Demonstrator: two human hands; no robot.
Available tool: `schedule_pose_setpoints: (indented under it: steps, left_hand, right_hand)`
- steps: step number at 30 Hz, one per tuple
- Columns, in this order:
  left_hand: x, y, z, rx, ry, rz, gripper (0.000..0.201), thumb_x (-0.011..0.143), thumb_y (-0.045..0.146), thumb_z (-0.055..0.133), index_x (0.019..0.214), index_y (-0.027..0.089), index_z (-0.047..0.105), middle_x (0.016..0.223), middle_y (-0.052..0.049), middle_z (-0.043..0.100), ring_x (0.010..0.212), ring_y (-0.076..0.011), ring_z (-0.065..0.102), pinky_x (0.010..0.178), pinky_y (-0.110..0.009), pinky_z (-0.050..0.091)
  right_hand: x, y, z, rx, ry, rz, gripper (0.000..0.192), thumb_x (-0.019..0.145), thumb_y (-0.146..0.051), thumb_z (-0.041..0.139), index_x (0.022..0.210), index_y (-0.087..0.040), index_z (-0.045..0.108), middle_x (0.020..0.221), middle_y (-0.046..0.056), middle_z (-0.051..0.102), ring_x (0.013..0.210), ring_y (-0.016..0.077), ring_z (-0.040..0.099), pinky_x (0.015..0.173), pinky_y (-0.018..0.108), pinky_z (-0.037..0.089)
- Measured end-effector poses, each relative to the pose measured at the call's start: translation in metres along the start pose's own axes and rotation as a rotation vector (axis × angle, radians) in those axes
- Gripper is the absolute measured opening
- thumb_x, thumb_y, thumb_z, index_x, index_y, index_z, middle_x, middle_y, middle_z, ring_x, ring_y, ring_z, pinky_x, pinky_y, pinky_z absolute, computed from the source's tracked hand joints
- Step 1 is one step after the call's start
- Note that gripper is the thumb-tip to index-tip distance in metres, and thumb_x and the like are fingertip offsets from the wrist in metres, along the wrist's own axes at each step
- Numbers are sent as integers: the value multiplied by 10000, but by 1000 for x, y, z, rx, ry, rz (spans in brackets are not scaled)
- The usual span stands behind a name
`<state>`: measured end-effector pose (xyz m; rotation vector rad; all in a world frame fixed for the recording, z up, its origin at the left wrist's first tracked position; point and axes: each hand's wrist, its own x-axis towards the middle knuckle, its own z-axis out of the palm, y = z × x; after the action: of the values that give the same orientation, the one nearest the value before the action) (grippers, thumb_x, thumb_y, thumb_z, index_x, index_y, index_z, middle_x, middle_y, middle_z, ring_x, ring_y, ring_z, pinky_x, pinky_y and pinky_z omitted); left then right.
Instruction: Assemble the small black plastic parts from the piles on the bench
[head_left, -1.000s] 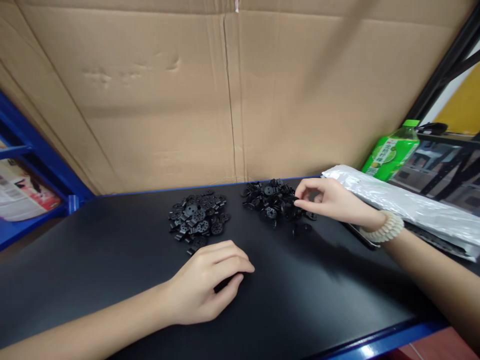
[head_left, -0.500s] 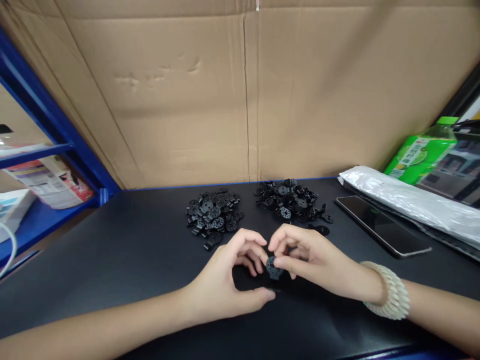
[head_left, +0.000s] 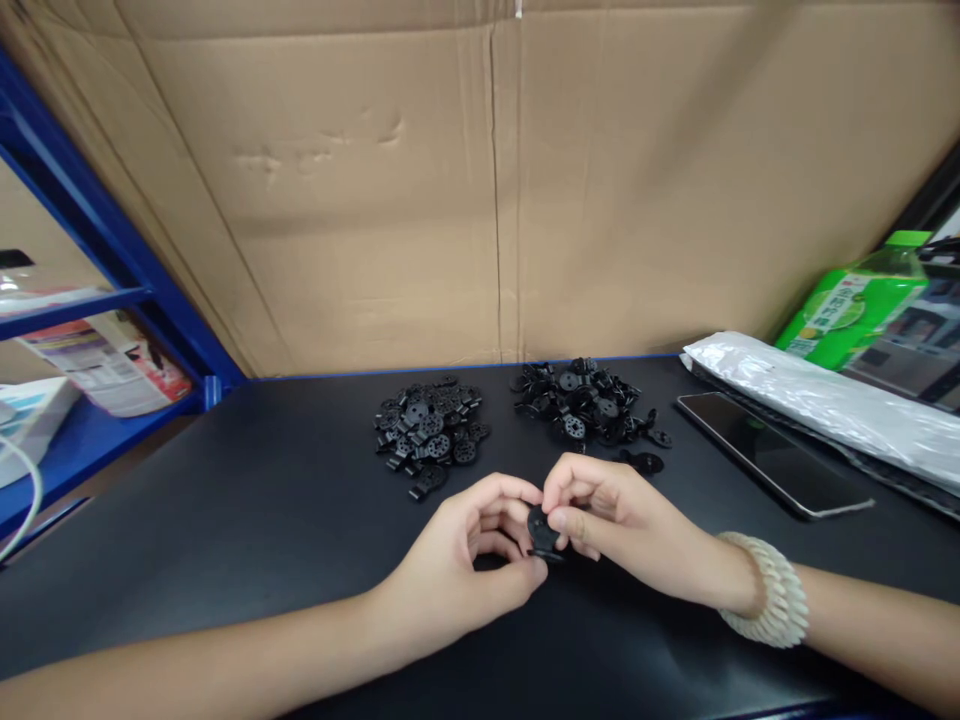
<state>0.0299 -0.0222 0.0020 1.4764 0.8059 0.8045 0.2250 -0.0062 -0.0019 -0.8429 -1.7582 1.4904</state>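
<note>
The black worktop (head_left: 225,520) carries two piles of black discs (head_left: 430,432) (head_left: 581,400) near its far edge, a phone (head_left: 772,452) and a plastic bag (head_left: 825,400) at its right edge.

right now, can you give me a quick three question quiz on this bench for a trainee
1. True or false: both hands grip one small black part.
2. How many heaps of black parts lie on the table?
3. What lies right of the far heap: A a phone, B scissors, C a cup?

Key: 1 true, the left hand and right hand pinch it together. 2 two, the left heap and right heap. 3 A, the phone.
</note>
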Motion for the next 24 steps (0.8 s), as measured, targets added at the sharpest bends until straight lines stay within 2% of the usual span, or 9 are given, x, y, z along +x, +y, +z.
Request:
schedule_pose_setpoints:
  steps: [3,8,11,14,16,19,24]
  left_hand:
    - [1,-1,-4,-74,-42,10,314,673,68,704,957,150,597,850,-22,644,768,-119,590,714,-250,491]
    - [1,-7,-9,-125,-7,-32,181,738,203,751,838,130,620,783,-14,621,710,-111,593,682,-244,479]
    - [1,-8,-10,-172,-68,6,237,749,262,757,888,140,608,855,-37,640,774,-132,611,707,-256,487]
    - [0,-8,-9,-170,-118,53,415,656,172,810,1009,158,591,907,-39,642,853,-155,612,780,-294,506]
    - [-1,-8,-7,-116,-67,50,391,631,110,805,963,155,602,870,-26,634,825,-148,609,767,-292,513]
    - [-1,-6,-6,-86,9,10,197,698,146,767,823,136,615,817,-15,616,726,-115,591,697,-259,499]
    - [0,-6,-6,-144,20,-52,221,714,225,775,745,134,576,738,11,596,661,-100,576,622,-224,458]
  right_hand:
    - [-1,-3,-1,-44,-25,-27,75,876,-214,593,826,-183,547,753,-8,626,660,105,581,616,224,460]
    - [-6,-6,2,-132,-39,-52,68,877,-181,568,810,-184,557,732,-3,618,681,123,585,660,251,469]
    - [-6,-7,3,-114,-29,-32,63,878,-194,571,818,-181,557,727,-4,605,664,122,573,639,249,457]
    - [-4,-7,1,-87,-8,-18,78,867,-216,599,818,-177,553,719,-5,605,651,119,568,626,242,444]
    - [-2,-6,-1,-79,-11,-8,99,861,-234,616,814,-177,552,702,-9,604,644,118,565,623,240,438]
    - [-2,-7,-2,-76,-43,-2,129,876,-271,607,810,-180,542,714,-7,602,652,120,567,631,244,442]
    - [-6,-7,1,-50,-65,-22,178,890,-320,602,837,-197,485,697,-24,576,660,122,562,636,246,427]
